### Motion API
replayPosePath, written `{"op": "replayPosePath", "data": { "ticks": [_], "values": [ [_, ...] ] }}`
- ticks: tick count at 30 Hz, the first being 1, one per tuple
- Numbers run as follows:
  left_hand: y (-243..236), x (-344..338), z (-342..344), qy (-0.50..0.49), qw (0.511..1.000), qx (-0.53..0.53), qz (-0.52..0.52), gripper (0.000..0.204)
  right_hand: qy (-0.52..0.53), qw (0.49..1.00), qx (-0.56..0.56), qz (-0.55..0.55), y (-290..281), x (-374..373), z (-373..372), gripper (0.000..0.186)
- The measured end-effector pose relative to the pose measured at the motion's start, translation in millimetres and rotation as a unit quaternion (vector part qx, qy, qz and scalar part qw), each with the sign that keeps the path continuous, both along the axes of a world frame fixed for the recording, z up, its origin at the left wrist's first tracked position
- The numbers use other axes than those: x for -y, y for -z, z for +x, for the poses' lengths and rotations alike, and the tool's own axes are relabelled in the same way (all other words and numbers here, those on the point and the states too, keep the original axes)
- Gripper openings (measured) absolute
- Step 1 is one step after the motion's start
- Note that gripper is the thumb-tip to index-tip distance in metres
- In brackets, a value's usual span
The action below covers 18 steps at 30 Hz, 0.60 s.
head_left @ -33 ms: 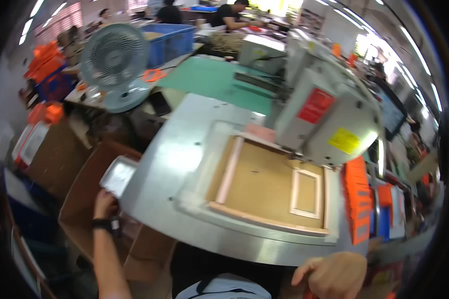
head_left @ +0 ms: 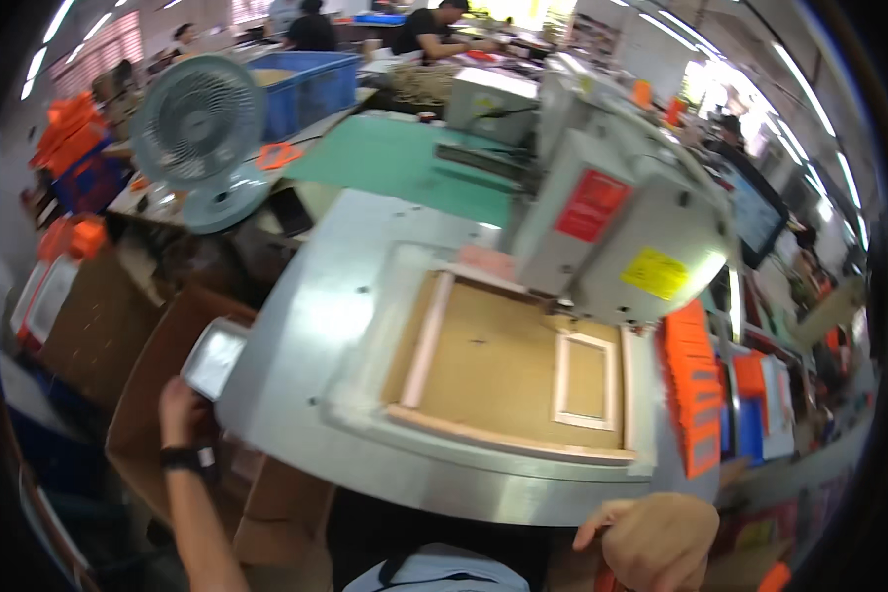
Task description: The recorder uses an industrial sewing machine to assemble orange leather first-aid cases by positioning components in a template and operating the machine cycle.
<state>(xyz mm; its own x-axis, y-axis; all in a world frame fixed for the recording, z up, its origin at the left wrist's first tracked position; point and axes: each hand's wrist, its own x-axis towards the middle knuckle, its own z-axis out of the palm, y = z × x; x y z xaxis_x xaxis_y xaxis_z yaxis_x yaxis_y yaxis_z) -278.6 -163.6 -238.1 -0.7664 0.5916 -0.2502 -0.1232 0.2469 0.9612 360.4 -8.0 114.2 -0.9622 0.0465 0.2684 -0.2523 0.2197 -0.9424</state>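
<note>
Nearly everything had slid a little leftward across the view, while the right hand [head_left: 661, 541] kept almost the same place at the lower edge, so it sat slightly farther right against the table [head_left: 286, 370]. Tray [head_left: 215, 359] and left hand [head_left: 181, 412] had shifted left along with the rest, their arrangement much as before. That tray, pale and shallow, lay tilted in the view over the open carton [head_left: 140, 419], just beside the table's left edge. Fingers of the left hand met its near corner; blur hid their undersides, so I could not tell whether they pinched it. On that wrist was a dark band [head_left: 181, 458]. At the table's near edge, the right hand was loosely curled, back upward, one digit pointing left; an orange piece [head_left: 607, 580] showed just beneath it, and whether it was gripped I could not tell. On the table lay a brown panel [head_left: 493, 365] edged with pale strips, a small rectangular frame [head_left: 561, 383] on its right part. Over the panel's far edge stood a grey machine [head_left: 562, 261] with red and yellow labels. Farther back were a green mat [head_left: 395, 158], a fan [head_left: 197, 123] and a blue bin [head_left: 311, 97].
</note>
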Motion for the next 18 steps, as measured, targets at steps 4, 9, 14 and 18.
{"op": "replayPosePath", "data": {
  "ticks": [4,9,14,18],
  "values": [
    [-174,7,63,-0.084,0.961,-0.224,0.137,0.042,0.226,0.933,0.196,0.198,21,-9,58,0.011],
    [-332,-86,284,0.565,0.7,-0.432,0.067,0.046,0.369,0.833,0.26,0.321,39,2,65,0.014],
    [-299,-182,407,0.73,0.439,-0.509,0.119,0.066,0.367,0.851,0.21,0.31,58,12,84,0.016],
    [-272,-217,442,0.734,0.409,-0.539,0.062,0.071,0.582,0.719,0.272,0.265,58,18,134,0.027]
  ]
}}
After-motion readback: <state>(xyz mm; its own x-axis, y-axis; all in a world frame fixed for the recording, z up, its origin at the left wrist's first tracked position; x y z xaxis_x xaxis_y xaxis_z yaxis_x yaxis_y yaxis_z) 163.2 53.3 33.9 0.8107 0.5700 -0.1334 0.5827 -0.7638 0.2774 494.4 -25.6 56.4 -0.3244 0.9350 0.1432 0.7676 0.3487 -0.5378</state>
